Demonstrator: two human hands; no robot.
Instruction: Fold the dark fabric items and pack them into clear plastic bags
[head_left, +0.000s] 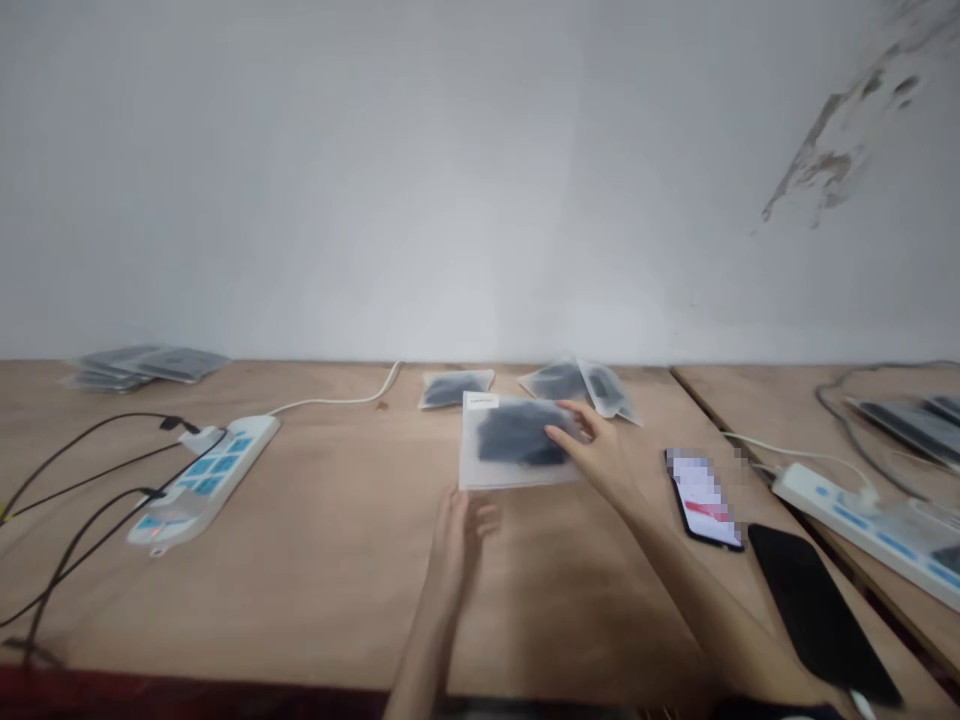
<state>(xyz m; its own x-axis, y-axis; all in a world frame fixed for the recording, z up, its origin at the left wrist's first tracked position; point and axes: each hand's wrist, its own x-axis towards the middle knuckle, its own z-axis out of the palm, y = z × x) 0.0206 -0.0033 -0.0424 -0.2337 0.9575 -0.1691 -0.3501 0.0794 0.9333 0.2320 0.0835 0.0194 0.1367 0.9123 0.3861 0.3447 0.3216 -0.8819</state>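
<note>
Right hand (592,445) rests open-fingered on a frosted pouch (517,442) on the table (315,560); left hand (461,530), grip released, nears its corner. Best pinched at both edges, lifted flat.

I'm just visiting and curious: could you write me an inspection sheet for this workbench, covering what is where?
Surface: bare brown wooden table, a second tabletop abutting at right.
Job's things: frosted plastic pouch with a dark item inside, lying flat under the hands.
Clutter: three similar smaller pouches behind it; grey flat stack far left; lit phone and black phone at right.
Grips: right hand rests its fingers on the pouch; left hand open at its near edge; both blurred.
Cables: white power strip with blue sockets, black leads plugged in; second white strip at right.
Surroundings: plain white wall, stained top right.
</note>
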